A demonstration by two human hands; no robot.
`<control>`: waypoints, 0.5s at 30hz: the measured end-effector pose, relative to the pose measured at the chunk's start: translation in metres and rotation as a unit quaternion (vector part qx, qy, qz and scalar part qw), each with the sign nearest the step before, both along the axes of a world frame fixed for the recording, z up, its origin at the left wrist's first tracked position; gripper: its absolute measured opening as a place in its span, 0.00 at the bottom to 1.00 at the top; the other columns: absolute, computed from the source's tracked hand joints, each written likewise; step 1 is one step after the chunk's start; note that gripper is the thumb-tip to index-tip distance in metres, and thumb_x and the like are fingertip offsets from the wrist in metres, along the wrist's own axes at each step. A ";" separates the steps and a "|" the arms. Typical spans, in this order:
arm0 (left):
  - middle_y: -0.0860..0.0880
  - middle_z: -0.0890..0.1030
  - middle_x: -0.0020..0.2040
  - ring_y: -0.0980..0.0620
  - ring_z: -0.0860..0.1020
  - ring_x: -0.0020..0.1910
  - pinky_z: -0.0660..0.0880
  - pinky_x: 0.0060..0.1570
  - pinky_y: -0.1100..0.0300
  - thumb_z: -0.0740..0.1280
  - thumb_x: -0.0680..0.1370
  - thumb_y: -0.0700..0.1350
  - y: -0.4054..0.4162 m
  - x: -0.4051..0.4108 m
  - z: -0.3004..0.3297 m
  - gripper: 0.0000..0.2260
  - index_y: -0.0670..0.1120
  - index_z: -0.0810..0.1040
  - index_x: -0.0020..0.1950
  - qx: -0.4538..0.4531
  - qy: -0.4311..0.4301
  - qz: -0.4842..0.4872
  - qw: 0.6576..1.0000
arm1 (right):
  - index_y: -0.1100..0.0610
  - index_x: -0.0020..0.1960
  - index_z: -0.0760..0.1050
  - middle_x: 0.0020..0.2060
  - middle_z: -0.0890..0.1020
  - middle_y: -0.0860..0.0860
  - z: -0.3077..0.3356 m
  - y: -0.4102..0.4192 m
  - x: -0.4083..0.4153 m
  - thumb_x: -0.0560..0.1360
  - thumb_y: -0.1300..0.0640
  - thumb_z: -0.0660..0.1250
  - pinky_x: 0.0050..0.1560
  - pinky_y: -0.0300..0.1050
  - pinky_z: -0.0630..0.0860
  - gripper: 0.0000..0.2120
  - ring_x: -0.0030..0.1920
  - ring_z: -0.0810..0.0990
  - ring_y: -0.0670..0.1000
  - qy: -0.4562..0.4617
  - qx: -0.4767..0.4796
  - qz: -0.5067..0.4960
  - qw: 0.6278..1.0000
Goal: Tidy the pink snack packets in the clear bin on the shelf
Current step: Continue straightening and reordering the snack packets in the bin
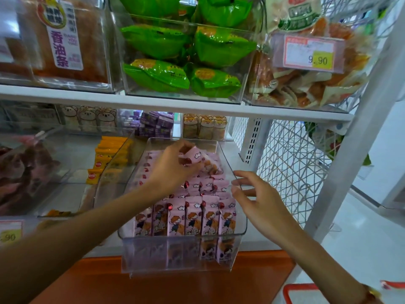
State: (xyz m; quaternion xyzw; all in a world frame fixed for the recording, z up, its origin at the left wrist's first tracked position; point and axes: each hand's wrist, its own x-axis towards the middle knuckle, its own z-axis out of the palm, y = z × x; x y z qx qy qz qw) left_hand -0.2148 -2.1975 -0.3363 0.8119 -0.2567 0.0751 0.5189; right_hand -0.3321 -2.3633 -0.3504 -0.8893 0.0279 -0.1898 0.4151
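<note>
The clear bin (240, 163) sticks out from the lower shelf, holding rows of pink snack packets (195, 218) with a cartoon figure standing upright at its front. My left hand (173, 165) reaches into the bin's back half and grips a pink packet (194, 155) lifted above the others. My right hand (254, 198) hovers at the bin's right wall with fingers spread and relaxed, holding nothing; whether the fingertips touch the wall is unclear.
Orange packets (105, 159) fill the clear bin to the left. Green packets (182, 60) sit in a bin on the shelf above, beside a price tag (311, 53). A white wire mesh side panel (291, 163) stands to the right. A red basket (306, 292) is at the bottom right.
</note>
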 end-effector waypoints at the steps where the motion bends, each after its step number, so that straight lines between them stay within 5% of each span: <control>1: 0.60 0.77 0.50 0.64 0.77 0.46 0.75 0.39 0.71 0.73 0.72 0.45 0.000 0.001 0.004 0.15 0.54 0.73 0.55 0.031 -0.027 -0.005 0.999 | 0.46 0.65 0.68 0.47 0.73 0.32 0.000 -0.001 -0.001 0.79 0.53 0.62 0.36 0.20 0.69 0.15 0.42 0.74 0.30 0.001 -0.003 0.006 1.000; 3: 0.61 0.77 0.53 0.67 0.76 0.44 0.73 0.40 0.71 0.74 0.72 0.47 -0.003 0.007 0.017 0.18 0.53 0.75 0.60 0.105 -0.072 -0.024 0.992 | 0.45 0.64 0.68 0.47 0.73 0.31 0.002 -0.004 -0.003 0.78 0.53 0.63 0.36 0.22 0.70 0.16 0.41 0.75 0.28 0.005 -0.008 0.017 1.000; 7: 0.51 0.79 0.57 0.51 0.78 0.54 0.73 0.54 0.60 0.75 0.70 0.51 -0.028 0.027 0.034 0.25 0.49 0.75 0.65 0.218 -0.091 -0.053 0.970 | 0.45 0.62 0.71 0.46 0.78 0.34 0.005 -0.009 -0.008 0.76 0.50 0.66 0.39 0.28 0.75 0.15 0.43 0.78 0.33 0.000 -0.041 0.009 0.999; 15: 0.56 0.78 0.46 0.57 0.75 0.44 0.71 0.43 0.63 0.71 0.72 0.57 -0.046 0.053 -0.001 0.15 0.50 0.80 0.53 0.318 -0.136 -0.048 0.937 | 0.42 0.59 0.71 0.41 0.78 0.35 0.003 -0.010 -0.014 0.75 0.43 0.63 0.44 0.39 0.78 0.13 0.42 0.78 0.34 -0.027 -0.126 -0.008 0.992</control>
